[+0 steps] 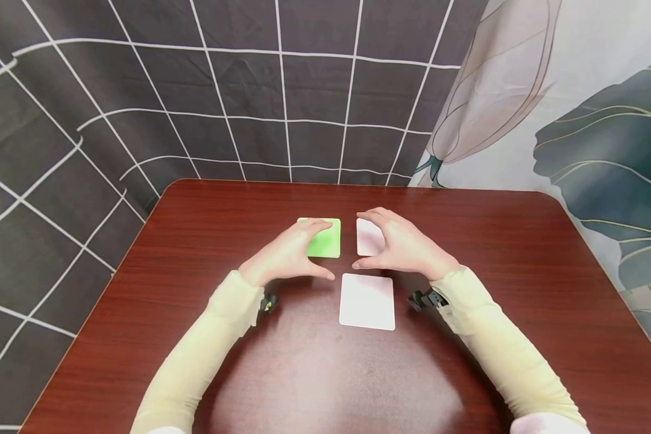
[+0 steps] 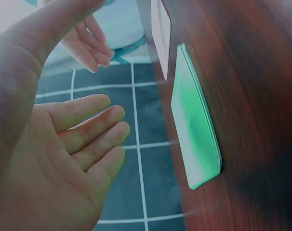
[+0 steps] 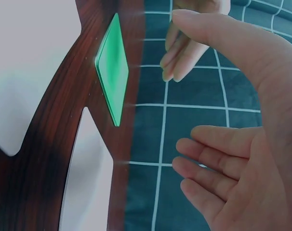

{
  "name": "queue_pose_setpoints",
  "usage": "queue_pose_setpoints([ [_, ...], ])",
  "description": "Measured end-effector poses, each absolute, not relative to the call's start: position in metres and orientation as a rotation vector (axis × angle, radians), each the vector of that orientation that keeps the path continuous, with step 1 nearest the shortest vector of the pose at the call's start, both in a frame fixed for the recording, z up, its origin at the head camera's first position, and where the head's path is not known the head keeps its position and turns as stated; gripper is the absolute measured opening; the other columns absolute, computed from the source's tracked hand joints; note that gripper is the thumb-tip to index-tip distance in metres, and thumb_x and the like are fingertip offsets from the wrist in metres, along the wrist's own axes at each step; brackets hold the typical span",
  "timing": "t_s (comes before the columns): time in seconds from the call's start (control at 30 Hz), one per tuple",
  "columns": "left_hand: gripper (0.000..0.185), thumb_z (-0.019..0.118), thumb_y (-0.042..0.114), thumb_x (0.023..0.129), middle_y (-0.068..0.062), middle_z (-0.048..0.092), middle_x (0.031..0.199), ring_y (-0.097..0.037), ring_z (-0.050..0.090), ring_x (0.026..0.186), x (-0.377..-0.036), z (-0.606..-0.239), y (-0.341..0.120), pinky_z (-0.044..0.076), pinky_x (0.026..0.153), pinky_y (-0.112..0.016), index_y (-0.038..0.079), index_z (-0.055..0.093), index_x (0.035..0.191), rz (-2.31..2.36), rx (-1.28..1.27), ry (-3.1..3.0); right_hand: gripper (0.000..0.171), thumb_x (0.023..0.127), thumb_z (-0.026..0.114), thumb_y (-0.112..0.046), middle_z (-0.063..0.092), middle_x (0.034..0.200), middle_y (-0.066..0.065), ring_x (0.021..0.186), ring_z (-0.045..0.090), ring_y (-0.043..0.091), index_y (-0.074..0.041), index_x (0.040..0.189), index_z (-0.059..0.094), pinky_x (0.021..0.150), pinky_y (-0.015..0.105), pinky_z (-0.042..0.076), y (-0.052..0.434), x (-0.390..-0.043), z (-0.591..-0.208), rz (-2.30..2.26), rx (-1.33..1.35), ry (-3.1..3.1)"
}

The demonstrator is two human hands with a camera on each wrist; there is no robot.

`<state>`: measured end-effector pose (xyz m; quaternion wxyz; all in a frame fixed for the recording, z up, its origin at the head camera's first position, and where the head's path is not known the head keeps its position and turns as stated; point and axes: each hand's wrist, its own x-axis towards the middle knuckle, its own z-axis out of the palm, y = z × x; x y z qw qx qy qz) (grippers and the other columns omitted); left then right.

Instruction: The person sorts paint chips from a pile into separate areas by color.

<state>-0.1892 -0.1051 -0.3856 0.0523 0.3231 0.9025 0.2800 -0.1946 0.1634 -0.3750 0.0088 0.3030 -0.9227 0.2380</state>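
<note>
A thin stack of green square cards (image 1: 325,242) lies on the table, its layered edge showing in the left wrist view. My left hand (image 1: 286,252) is held over its left side, fingers extended and thumb spread. To the right lies a white square card (image 1: 367,240), partly covered in the head view by my right hand (image 1: 404,242). Those fingers are also loosely extended, thumb apart. Both wrist views show bare palms, with space between each hand and the cards. A larger white square (image 1: 366,302) lies nearer me, below the gap between the hands.
The dark red wooden table (image 1: 239,205) has rounded far corners. Behind it hangs a grey cloth with a white grid (image 1: 255,84), and at the right a leaf-patterned curtain (image 1: 602,138). Black straps with small devices (image 1: 428,299) sit at both wrists.
</note>
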Motion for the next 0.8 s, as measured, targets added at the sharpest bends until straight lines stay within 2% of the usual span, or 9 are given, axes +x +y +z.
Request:
queue_pose_setpoints([
  [0.17,0.101,0.093,0.045,0.07,-0.011,0.049,0.149,-0.026,0.041,0.139,-0.18,-0.386,-0.097,0.033,0.115,-0.038,0.001,0.048,0.149,0.842,1.004,2.713,0.096,0.071,0.088,-0.056,0.055,0.142,0.004,0.128,0.052,0.021,-0.006,0.146,0.053,0.105,0.043,0.044,0.172,-0.182,-0.372,0.754,0.952,-2.887],
  [0.4,0.099,0.093,0.044,0.071,-0.011,0.05,0.148,-0.025,0.041,0.139,-0.17,-0.391,-0.088,0.032,0.115,-0.035,0.002,0.048,0.149,0.807,1.058,2.671,0.099,0.072,0.086,-0.059,0.054,0.146,0.005,0.135,0.048,0.029,-0.008,0.148,0.051,0.107,0.049,0.042,0.179,-0.169,-0.371,0.762,0.928,-2.925],
  [0.6,0.1,0.092,0.046,0.07,-0.009,0.055,0.142,-0.022,0.047,0.133,-0.162,-0.396,-0.082,0.034,0.112,-0.031,0.001,0.048,0.148,0.773,1.131,2.644,0.099,0.07,0.089,-0.054,0.054,0.145,0.007,0.129,0.053,0.025,-0.006,0.148,0.051,0.104,0.047,0.045,0.183,-0.157,-0.372,0.745,0.927,-2.933],
  [0.8,0.102,0.092,0.049,0.07,-0.006,0.053,0.144,-0.021,0.046,0.135,-0.153,-0.4,-0.076,0.034,0.112,-0.029,0.001,0.048,0.148,0.712,1.17,2.619,0.099,0.068,0.092,-0.051,0.056,0.142,0.009,0.129,0.053,0.026,-0.004,0.146,0.052,0.104,0.046,0.045,0.187,-0.146,-0.375,0.721,0.931,-2.951],
])
